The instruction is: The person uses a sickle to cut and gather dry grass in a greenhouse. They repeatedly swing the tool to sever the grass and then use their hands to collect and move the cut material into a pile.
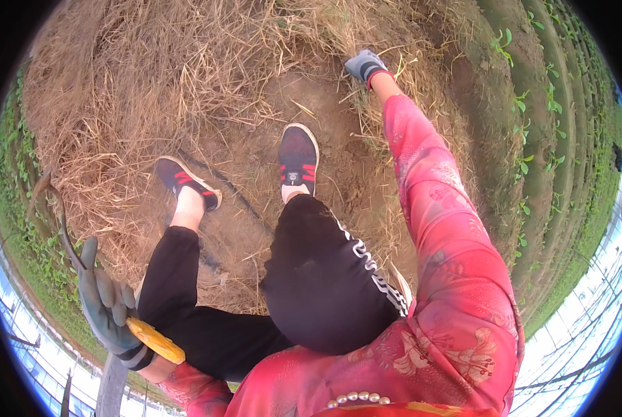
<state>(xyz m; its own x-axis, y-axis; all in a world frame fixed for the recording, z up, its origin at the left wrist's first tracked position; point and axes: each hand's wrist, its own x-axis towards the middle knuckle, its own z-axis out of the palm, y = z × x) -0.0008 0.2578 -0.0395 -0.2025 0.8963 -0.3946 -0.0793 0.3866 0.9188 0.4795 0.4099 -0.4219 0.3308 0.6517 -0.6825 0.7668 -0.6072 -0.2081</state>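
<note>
My left hand (105, 307), in a grey work glove, is at the lower left, closed around the yellow handle (155, 341) of a hand tool. The tool's thin, curved metal shank (63, 221) rises from the glove towards a bent end over the straw's edge. My right hand (364, 64), gloved in grey with a dark cuff, reaches to the upper right. It is closed at the edge of the dry straw (227, 57); whether stalks are inside its grip is hidden.
A dark hose or strip (232, 190) crosses the bare soil (311, 99) between my shoes. Rows of young green plants (523, 167) grow on the right, and more plants (21, 172) on the left. A grey post (111, 388) stands at the lower left.
</note>
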